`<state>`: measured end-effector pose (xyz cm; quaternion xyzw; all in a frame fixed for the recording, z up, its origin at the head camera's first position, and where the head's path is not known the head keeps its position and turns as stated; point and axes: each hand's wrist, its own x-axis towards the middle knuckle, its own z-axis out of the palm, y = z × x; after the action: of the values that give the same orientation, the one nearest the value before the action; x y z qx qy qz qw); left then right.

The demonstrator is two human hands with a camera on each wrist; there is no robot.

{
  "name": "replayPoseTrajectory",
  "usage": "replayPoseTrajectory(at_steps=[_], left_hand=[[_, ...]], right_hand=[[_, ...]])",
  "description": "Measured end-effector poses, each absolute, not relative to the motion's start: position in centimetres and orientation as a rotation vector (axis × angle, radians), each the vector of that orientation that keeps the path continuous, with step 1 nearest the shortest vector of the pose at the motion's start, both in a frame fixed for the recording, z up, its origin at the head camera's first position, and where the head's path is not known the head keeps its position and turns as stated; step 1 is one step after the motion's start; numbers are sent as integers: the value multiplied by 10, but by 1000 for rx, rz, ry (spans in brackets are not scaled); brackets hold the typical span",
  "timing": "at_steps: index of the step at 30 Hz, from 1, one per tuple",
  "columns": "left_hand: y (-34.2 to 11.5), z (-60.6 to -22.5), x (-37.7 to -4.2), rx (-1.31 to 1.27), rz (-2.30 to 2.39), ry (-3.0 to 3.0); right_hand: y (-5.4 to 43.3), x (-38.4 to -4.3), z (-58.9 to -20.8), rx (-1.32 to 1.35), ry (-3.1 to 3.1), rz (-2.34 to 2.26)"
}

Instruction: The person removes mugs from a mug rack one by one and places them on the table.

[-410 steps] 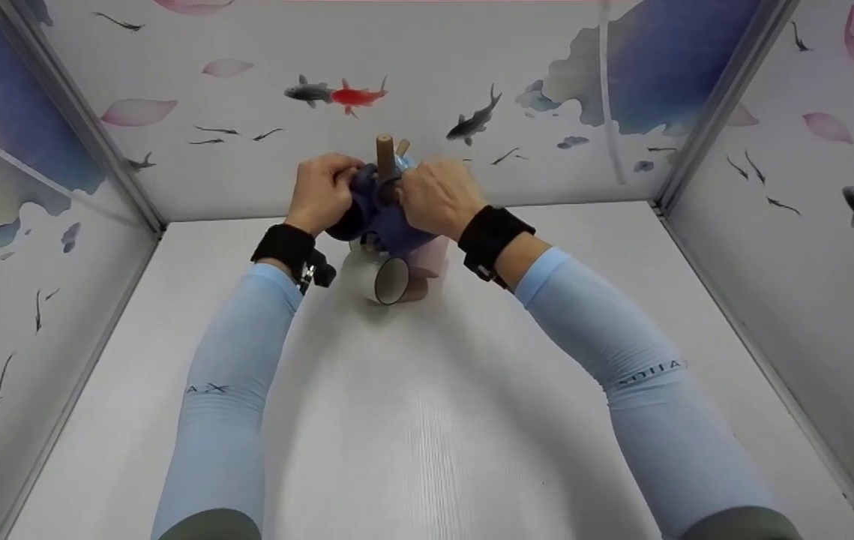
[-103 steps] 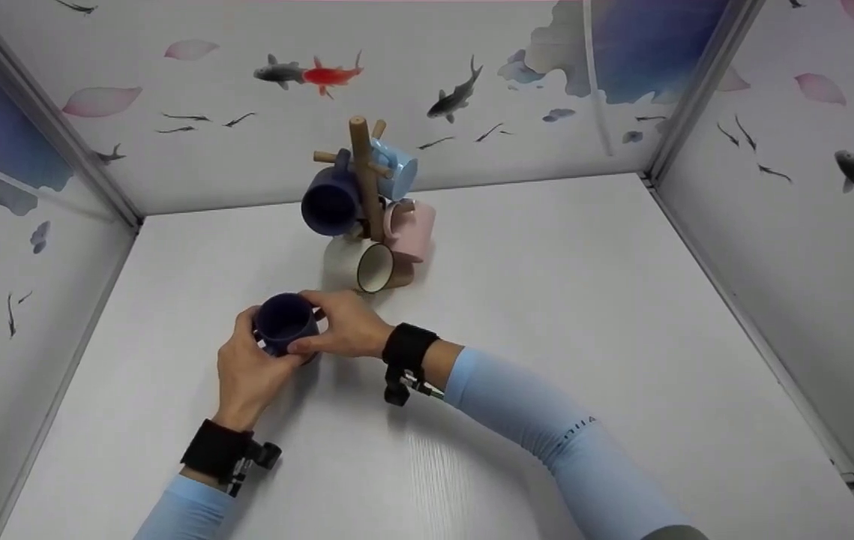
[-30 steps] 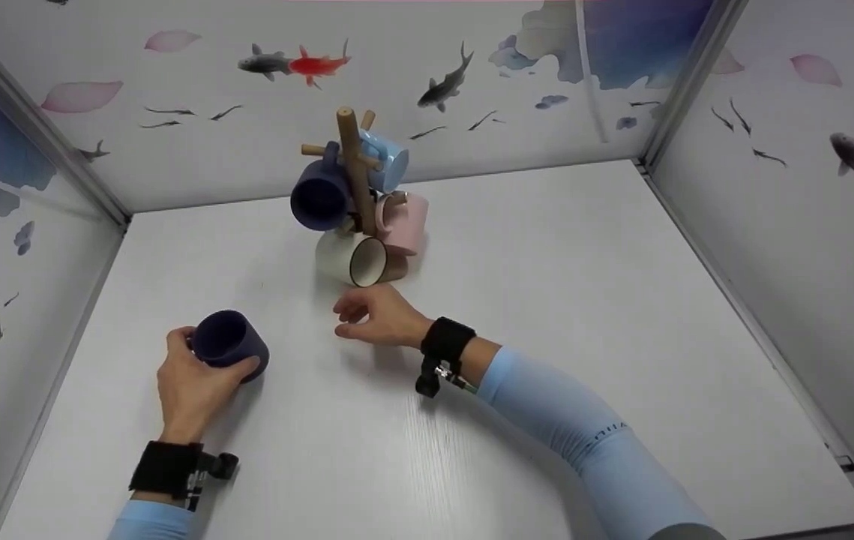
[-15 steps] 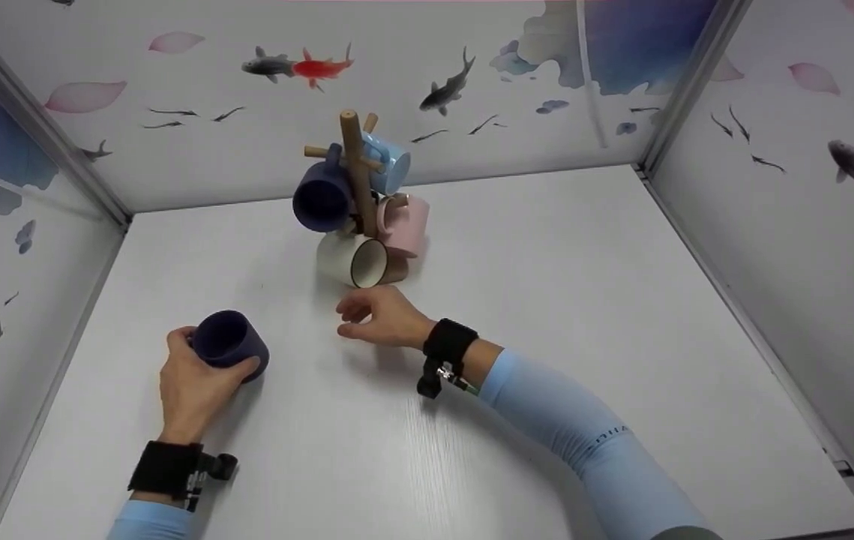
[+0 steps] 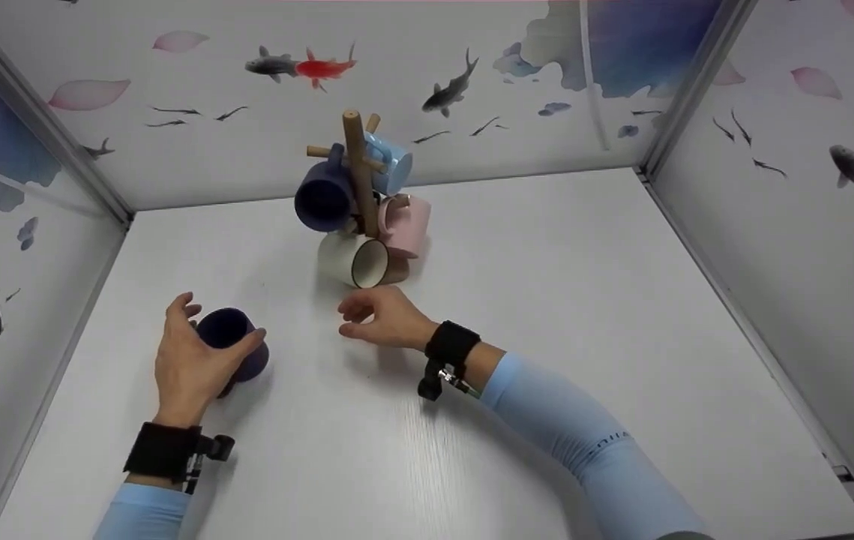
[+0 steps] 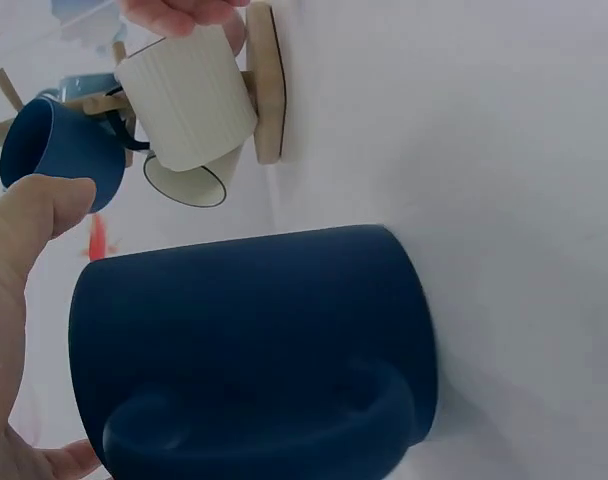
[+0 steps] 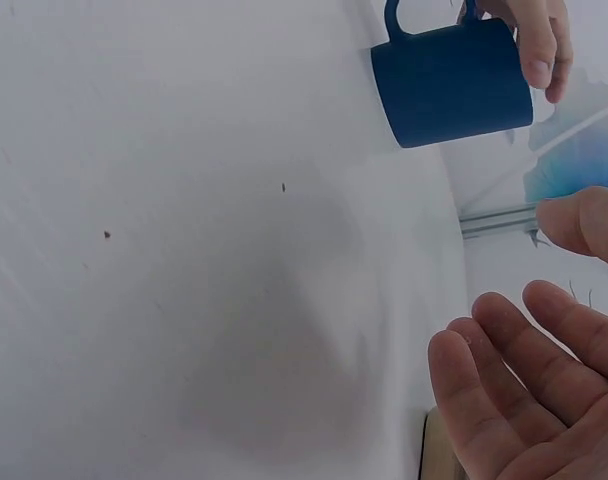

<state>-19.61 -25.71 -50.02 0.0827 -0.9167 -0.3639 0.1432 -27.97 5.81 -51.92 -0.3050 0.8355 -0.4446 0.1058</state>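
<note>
A dark blue mug (image 5: 226, 328) stands upright on the left of the white table, its handle (image 6: 259, 430) facing the person's side. Spread around its rim is my left hand (image 5: 190, 361), thumb and fingers lifted off; the left wrist view has a gap between thumb and mug wall. My right hand (image 5: 389, 319) holds nothing, its fingers loosely bent in front of the mug tree (image 5: 359, 169). On that wooden tree hang another dark blue mug (image 5: 322, 199), a light blue mug (image 5: 394, 169), a pink mug (image 5: 408, 225) and a cream mug (image 5: 337, 259) with a dark rim.
The white tabletop (image 5: 546, 285) is enclosed by printed panels at the back and sides. The tree's wooden base (image 6: 269, 85) sits near the back, just beyond my right hand. Metal posts (image 5: 685, 90) mark the corners.
Earlier both hands were at the mug tree, then both held the dark blue mug off it. The left hand set it further left and has now let go; the right hand moved back.
</note>
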Motion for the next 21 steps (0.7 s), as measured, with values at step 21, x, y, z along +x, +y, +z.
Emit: replayPoseTrajectory(at_steps=[21], left_hand=[[-212, -493, -205, -151, -839, -2511]], right_hand=[[60, -280, -511, -855, 2419, -1478]])
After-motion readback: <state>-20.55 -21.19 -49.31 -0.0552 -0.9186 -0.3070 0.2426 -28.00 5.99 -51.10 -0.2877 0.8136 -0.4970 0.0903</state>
